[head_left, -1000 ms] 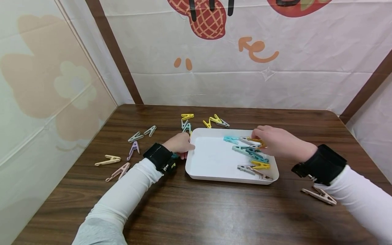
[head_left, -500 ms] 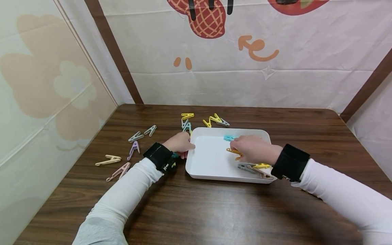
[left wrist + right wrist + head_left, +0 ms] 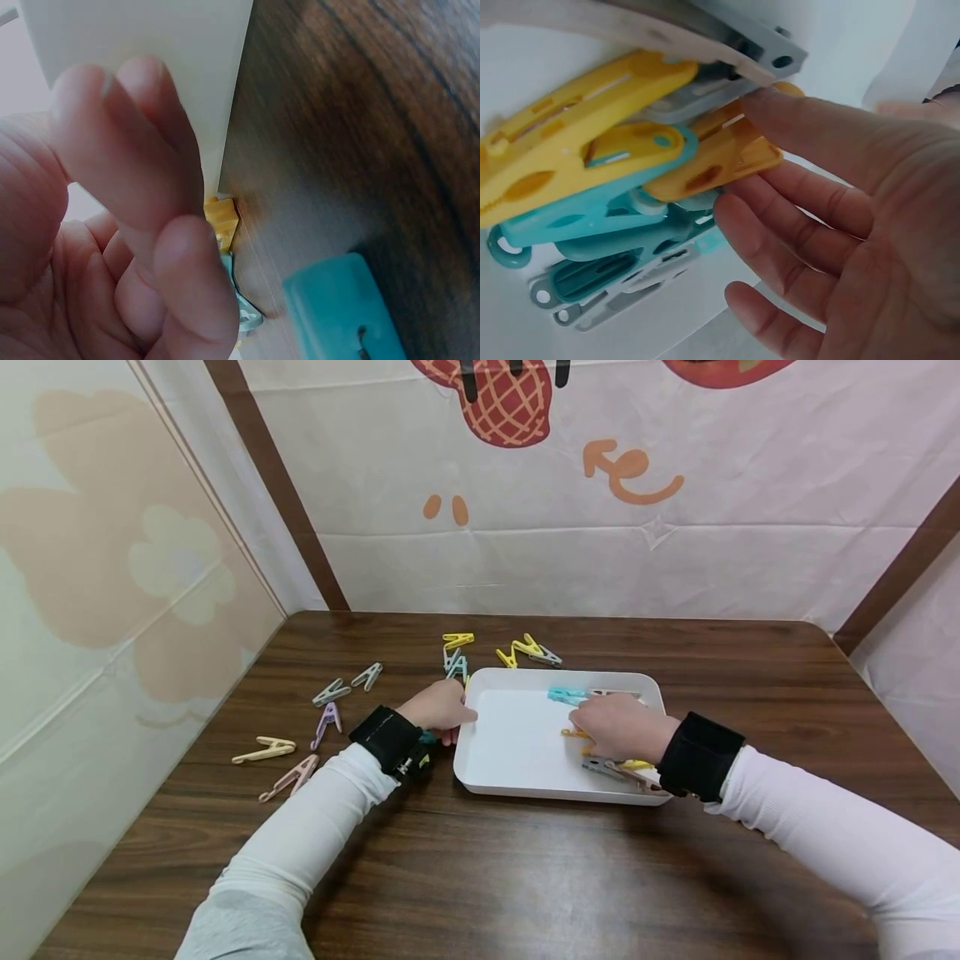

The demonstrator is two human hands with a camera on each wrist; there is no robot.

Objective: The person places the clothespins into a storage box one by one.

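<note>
My left hand (image 3: pixel 438 706) grips the left rim of a shallow white tray (image 3: pixel 506 743), its fingers on the outer wall in the left wrist view. Over the right half of the tray, my right hand (image 3: pixel 622 725) pinches an orange clothespin (image 3: pixel 720 157) between thumb and fingers. Against it in the right wrist view lie a yellow clothespin (image 3: pixel 577 120) and teal clothespin (image 3: pixel 600 274). Part of a grey clothespin (image 3: pixel 769 49) shows above the thumb. A turquoise clothespin (image 3: pixel 566 695) lies farther back in the tray. The right hand hides several clothespins in the head view.
Loose on the brown table (image 3: pixel 465 877) are a purple clothespin (image 3: pixel 326 724), a cream one, a pink one and pale green ones at left. Behind the tray are a yellow clothespin (image 3: pixel 458 640) and several others. A teal object (image 3: pixel 341 307) lies beside the left hand.
My right hand has moved left and slightly down from the tray's right edge, carrying the orange clothespin over the pile. My left hand has stayed on the rim.
</note>
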